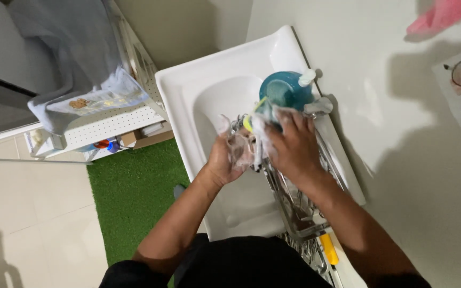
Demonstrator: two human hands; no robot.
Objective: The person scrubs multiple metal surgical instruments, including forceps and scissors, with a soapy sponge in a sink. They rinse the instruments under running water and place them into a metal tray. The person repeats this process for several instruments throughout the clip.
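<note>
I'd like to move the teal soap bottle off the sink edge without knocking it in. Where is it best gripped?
Grip the teal bottle around its round body, coming from the wall side: its white pump is small and off to one edge, and both soapy hands crowd the near side.

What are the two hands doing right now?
Left hand: closed around something soapy; what it is cannot be told.
Right hand: fingers curled over a foamy sponge above the sink.
</note>
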